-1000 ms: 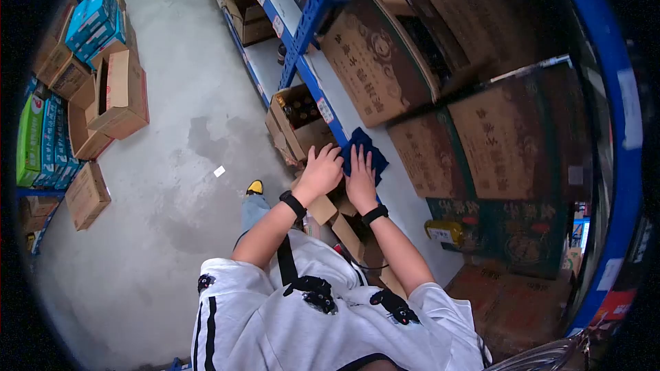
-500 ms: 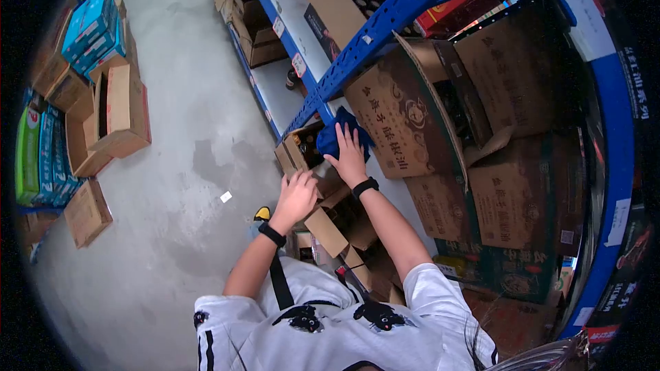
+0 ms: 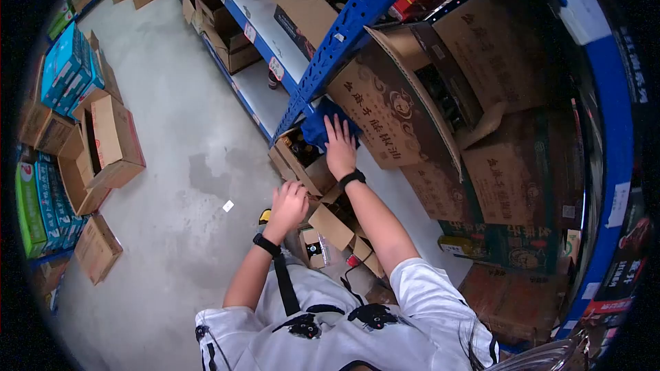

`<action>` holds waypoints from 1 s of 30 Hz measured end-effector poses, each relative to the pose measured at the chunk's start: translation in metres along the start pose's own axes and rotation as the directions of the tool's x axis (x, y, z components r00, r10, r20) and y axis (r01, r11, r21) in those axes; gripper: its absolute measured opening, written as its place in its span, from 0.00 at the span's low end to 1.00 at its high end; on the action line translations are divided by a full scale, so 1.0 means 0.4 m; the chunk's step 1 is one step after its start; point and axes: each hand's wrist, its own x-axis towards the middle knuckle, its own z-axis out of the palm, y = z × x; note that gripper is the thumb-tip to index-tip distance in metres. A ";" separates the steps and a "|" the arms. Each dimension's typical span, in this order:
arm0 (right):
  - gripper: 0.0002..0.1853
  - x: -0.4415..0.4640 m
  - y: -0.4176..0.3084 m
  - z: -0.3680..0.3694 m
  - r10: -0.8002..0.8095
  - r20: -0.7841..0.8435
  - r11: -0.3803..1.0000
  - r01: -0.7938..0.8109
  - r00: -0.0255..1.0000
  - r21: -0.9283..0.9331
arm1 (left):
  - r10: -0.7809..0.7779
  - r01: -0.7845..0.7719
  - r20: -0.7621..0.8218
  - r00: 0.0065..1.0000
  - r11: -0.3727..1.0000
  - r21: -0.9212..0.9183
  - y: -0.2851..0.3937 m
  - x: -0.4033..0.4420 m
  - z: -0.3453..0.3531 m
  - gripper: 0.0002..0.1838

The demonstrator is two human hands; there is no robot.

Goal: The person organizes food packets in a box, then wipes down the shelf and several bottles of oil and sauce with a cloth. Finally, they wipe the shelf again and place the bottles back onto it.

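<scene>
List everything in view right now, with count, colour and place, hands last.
cloth: one, blue, under the right hand, by the shelf post
shelf post: one, blue, upper middle
large open carton: one, brown, printed, right of the cloth
bottle carton: one, brown, dark-capped bottles inside, upper shelf
small bottle carton: one, brown, below the cloth
boxes: several, blue, stacked at left
paper scrap: one, white, floor
floor: grey
shoe: one, yellow toe visible
wristbands: two, black, one per wrist
left hand: beside the small bottle carton
right hand: on the cloth
</scene>
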 end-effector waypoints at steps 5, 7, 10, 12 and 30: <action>0.34 -0.185 0.083 -0.021 0.025 -0.021 0.998 -0.026 0.999 -0.061 | 0.088 -0.087 0.056 0.995 0.996 -0.007 0.077 -0.011 0.014 0.14; 0.34 -0.270 0.123 -0.035 0.028 -0.050 0.993 -0.034 0.998 -0.115 | 0.152 -0.154 0.039 0.988 0.988 0.031 0.106 -0.016 0.044 0.14; 0.36 -0.390 0.171 -0.053 0.077 -0.055 0.981 -0.086 0.995 -0.174 | 0.223 -0.224 0.037 0.974 0.974 0.025 0.168 -0.021 0.069 0.14; 0.36 -0.474 0.199 -0.075 0.115 -0.050 0.975 -0.122 0.992 -0.187 | 0.258 -0.258 0.055 0.965 0.966 -0.001 0.212 -0.035 0.076 0.14; 0.37 -0.930 0.408 -0.124 0.320 -0.317 0.947 -0.313 0.893 0.074 | 0.466 -0.462 0.327 0.822 0.882 -0.094 0.388 -0.261 0.173 0.15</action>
